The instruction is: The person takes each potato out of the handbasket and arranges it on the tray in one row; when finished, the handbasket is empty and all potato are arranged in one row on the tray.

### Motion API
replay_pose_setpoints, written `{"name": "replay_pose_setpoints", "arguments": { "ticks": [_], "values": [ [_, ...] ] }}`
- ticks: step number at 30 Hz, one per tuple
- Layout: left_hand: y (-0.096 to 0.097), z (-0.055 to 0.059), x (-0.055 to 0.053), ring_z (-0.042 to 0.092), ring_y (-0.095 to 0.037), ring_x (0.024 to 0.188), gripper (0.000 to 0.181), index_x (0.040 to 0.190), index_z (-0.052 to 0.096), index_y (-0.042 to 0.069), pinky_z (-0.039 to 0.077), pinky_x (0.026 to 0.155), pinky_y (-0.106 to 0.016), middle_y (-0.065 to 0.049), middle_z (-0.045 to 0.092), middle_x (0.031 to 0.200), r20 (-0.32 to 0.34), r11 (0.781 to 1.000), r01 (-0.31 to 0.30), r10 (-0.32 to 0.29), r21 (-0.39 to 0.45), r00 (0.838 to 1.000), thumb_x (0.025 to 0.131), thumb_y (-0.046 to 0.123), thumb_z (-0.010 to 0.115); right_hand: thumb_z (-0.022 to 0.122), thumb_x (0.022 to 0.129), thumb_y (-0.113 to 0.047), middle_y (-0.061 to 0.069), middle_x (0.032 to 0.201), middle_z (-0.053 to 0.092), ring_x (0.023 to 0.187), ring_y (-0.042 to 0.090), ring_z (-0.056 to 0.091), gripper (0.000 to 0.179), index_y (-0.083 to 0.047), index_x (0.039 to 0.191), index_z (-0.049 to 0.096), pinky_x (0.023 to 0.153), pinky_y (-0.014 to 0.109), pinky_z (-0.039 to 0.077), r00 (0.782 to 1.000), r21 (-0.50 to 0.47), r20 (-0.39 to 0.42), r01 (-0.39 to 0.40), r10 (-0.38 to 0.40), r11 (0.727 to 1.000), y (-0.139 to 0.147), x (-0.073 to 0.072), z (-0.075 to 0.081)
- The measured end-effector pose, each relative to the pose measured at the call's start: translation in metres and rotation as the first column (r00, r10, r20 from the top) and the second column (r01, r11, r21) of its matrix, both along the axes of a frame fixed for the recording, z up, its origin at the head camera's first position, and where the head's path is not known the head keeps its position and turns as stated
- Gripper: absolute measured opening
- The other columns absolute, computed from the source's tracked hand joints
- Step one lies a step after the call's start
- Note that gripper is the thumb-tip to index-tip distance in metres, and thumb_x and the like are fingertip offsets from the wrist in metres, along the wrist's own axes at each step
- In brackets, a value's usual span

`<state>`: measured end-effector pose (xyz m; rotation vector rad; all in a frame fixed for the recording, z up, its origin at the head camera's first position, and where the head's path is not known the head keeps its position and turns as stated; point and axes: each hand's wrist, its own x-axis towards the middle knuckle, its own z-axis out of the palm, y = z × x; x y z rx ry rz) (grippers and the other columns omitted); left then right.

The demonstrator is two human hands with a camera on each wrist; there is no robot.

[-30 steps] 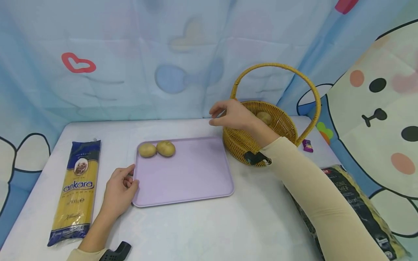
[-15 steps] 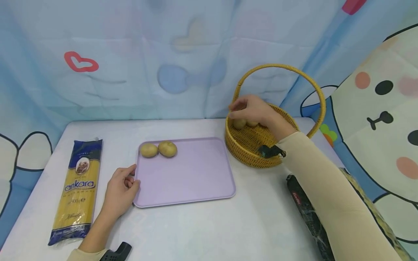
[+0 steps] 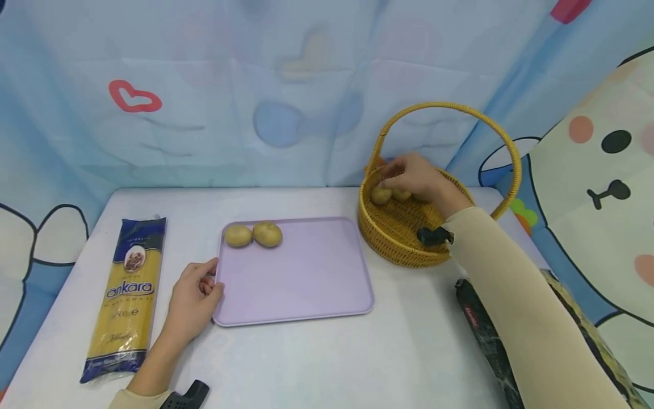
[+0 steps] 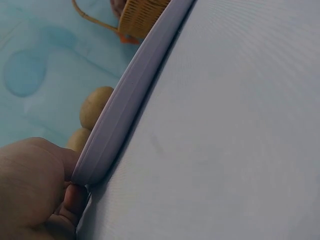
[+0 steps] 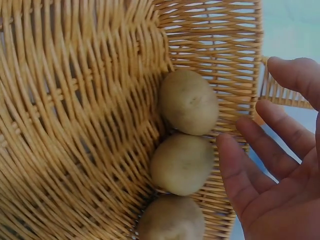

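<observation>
My left hand (image 3: pixel 193 304) pinches the left rim of a lilac tray (image 3: pixel 301 278), the thumb and a finger on either side of the rim in the left wrist view. Two potatoes (image 3: pixel 238 235) sit side by side in the tray's far left corner. My right hand (image 3: pixel 416 179) reaches under the handle of a yellow wicker basket (image 3: pixel 395 241). Its fingers are spread and loosely bent, with nothing between them, close beside the potatoes inside. The right wrist view has three potatoes (image 5: pixel 189 102) in a row along the basket's wall.
A pack of Ankara pasta (image 3: pixel 128 295) lies left of the tray. On the right, a black and yellowish bag (image 3: pixel 485 335) is partly covered by my right sleeve (image 3: pixel 531 318). A printed blue curtain (image 3: pixel 214 113) hangs behind the white table (image 3: pixel 301 363).
My right hand has moved right from above the basket's left rim and lowered toward the potatoes inside. The left hand stays on the tray. The head view has shifted slightly.
</observation>
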<state>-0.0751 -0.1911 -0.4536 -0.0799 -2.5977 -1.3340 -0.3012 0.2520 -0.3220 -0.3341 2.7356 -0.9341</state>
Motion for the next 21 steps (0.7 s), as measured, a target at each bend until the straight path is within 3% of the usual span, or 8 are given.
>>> {"name": "replay_pose_setpoints", "arguments": {
  "ticks": [6, 14, 21],
  "values": [
    [0.002, 0.002, 0.002, 0.049, -0.016, 0.079, 0.049, 0.133, 0.053, -0.007, 0.042, 0.061, -0.014, -0.009, 0.053, 0.104, 0.002, 1.000, 0.003, -0.003, 0.002, 1.000, 0.085, -0.006, 0.065, 0.075, 0.085, -0.027, 0.015, 0.123, 0.060, 0.114, 0.030, 0.052, 0.044, -0.005, 0.122, 0.066, 0.092, 0.047, 0.043, 1.000, 0.027, 0.010, 0.018, -0.018, 0.999, 0.004, -0.001, -0.010],
    [0.003, 0.004, 0.003, 0.048, -0.016, 0.079, 0.049, 0.134, 0.053, -0.006, 0.042, 0.062, -0.014, -0.009, 0.053, 0.104, 0.015, 1.000, -0.003, 0.003, -0.010, 1.000, 0.086, -0.004, 0.065, 0.074, 0.084, -0.024, 0.012, 0.126, 0.061, 0.111, 0.028, 0.054, 0.041, -0.006, 0.120, 0.068, 0.090, 0.045, 0.044, 0.999, 0.111, -0.010, -0.048, 0.050, 0.993, -0.005, 0.001, -0.013],
    [0.004, 0.005, 0.003, 0.048, -0.015, 0.079, 0.049, 0.134, 0.053, -0.006, 0.041, 0.062, -0.014, -0.009, 0.053, 0.104, 0.022, 1.000, -0.002, 0.003, -0.009, 1.000, 0.086, -0.004, 0.065, 0.078, 0.080, -0.022, 0.014, 0.114, 0.065, 0.104, 0.030, 0.057, 0.041, -0.005, 0.116, 0.069, 0.089, 0.046, 0.045, 0.997, 0.149, 0.011, -0.072, 0.072, 0.986, -0.007, 0.005, -0.013]
  ]
}}
